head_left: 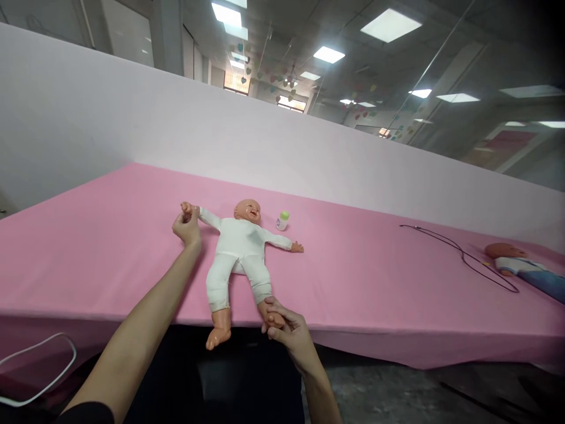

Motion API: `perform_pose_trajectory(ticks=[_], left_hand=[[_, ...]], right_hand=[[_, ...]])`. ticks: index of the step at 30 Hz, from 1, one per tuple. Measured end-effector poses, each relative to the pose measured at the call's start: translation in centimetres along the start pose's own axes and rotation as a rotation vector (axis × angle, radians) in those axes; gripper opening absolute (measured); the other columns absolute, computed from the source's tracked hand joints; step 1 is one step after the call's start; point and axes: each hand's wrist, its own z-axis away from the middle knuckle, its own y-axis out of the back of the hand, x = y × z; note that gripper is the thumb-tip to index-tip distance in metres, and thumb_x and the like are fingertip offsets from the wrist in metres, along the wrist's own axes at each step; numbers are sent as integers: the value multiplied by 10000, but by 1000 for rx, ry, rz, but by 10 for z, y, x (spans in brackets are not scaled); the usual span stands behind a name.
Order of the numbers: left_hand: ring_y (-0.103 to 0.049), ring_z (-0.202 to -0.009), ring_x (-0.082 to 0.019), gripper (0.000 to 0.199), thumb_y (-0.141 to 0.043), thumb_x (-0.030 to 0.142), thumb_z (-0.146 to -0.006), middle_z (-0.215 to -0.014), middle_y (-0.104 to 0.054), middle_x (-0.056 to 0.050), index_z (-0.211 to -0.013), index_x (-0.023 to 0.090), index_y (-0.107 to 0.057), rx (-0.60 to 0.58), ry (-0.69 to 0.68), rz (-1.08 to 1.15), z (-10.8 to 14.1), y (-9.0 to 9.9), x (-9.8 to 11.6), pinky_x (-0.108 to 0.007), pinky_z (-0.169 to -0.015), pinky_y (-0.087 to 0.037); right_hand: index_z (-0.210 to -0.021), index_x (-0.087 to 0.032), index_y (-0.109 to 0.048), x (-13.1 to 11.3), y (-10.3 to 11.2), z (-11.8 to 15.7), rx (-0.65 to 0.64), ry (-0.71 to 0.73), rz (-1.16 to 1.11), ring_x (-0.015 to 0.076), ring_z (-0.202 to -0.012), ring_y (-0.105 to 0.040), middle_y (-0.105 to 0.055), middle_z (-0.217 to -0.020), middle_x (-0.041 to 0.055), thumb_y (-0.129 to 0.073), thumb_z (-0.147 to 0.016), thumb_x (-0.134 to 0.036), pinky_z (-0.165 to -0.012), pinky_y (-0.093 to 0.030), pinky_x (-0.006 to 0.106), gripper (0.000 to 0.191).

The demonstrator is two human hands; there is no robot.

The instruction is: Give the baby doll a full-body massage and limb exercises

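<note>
White cloth limbs are stretching between my left hand point(188, 228), pinching the doll's point(241, 238) hand, and right hand point(289, 331), gripping its foot; uneven pulling risks twisting it.

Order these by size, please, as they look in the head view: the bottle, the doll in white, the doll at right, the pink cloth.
Pink cloth
Doll in white
Doll at right, cut off by the picture's edge, so its full size is unsure
Bottle
</note>
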Motion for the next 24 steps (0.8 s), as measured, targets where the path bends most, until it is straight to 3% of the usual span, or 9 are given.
perform_pose_trajectory(ticks=[3, 6, 10, 13, 15, 18, 24], left_hand=[[-688, -919, -223, 337, -741, 449, -853, -951, -739, -91, -982, 138, -738, -104, -90, -21, 11, -2, 8, -329, -835, -547], [-695, -954, -233, 355, -746, 464, -854, -1015, -762, -97, -1028, 155, -769, -308, -248, -130, 32, -5, 18, -312, -809, -526], [-706, -891, -223, 299, -764, 471, -844, -976, -792, -73, -970, 203, -805, -638, -393, -279, 53, -7, 18, -310, -806, -508], [-712, -818, -222, 255, -792, 475, -815, -920, -806, -53, -882, 229, -816, -751, -395, -345, 58, -8, 12, -320, -778, -513], [-720, -811, -224, 253, -811, 470, -795, -908, -809, -45, -882, 233, -820, -748, -362, -317, 58, -10, 10, -320, -759, -522], [-722, -827, -219, 249, -827, 430, -783, -904, -806, -45, -911, 215, -818, -668, -301, -184, 53, -13, 10, -310, -758, -530], [-564, -618, -131, 206, -806, 342, -787, -668, -647, 11, -730, 164, -721, -172, 4, 25, 18, -11, -3, -255, -619, -455]], right_hand=[[-1041, -290, -843, -4, -9, -19, 56, 73, -5, 310, -1067, -727, -707, -1346, 110, -971, -650, -364, -913, -592, 446, 418], [-1063, -267, -835, -23, -20, -55, 91, 161, 8, 336, -1270, -641, -694, -1375, 116, -954, -677, -348, -960, -572, 414, 412], [-1063, -241, -831, -32, -37, -108, 67, 178, 47, 334, -1289, -623, -660, -1436, 114, -936, -671, -346, -900, -588, 369, 419], [-1039, -228, -834, -29, -47, -132, 42, 155, 15, 305, -1214, -662, -669, -1426, 101, -947, -627, -337, -900, -584, 354, 441], [-1073, -239, -830, -29, -48, -132, 30, 148, 4, 278, -1150, -689, -656, -1446, 89, -938, -651, -331, -893, -581, 345, 446], [-1129, -262, -819, -36, -39, -106, 43, 141, 10, 276, -1104, -707, -629, -1482, 94, -931, -692, -348, -856, -586, 347, 459], [-1087, -267, -836, -26, -5, -17, 15, -1, 39, 369, -1339, -608, -665, -1434, 136, -983, -643, -395, -1079, -511, 484, 485]])
